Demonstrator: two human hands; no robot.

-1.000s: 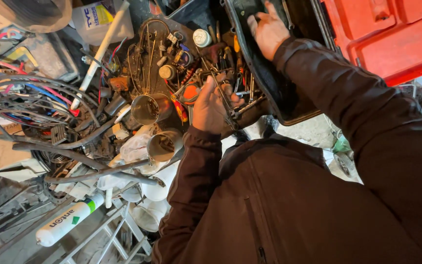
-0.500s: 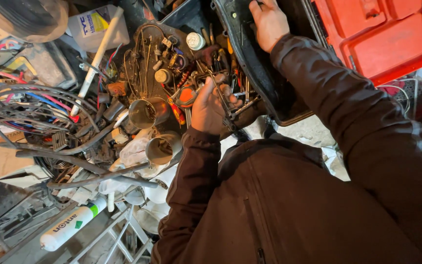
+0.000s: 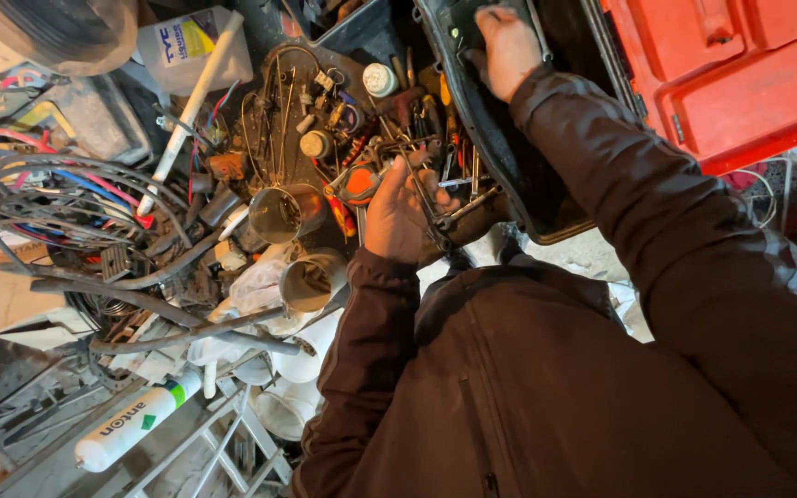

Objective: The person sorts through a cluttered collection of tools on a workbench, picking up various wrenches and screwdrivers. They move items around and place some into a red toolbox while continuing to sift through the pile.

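Compared with a second earlier, the right hand (image 3: 507,46) is seen higher on the rim of the black toolbox (image 3: 509,175), its fingers curled over the edge, while the left hand (image 3: 398,217) stays low, clamped around a thin metal rod (image 3: 424,198). The rod's long axis is angled from upper left to lower right across the box's near edge. Mixed tools (image 3: 398,111) are heaped in the box; two open metal cans (image 3: 288,214) are stood beside it.

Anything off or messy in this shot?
Yes. The tool tray is an unsorted heap of loose tools and small parts, where the left hand digs. Cables lie tangled beside it, and a white sealant tube lies loose below. The right hand rests on the black case.
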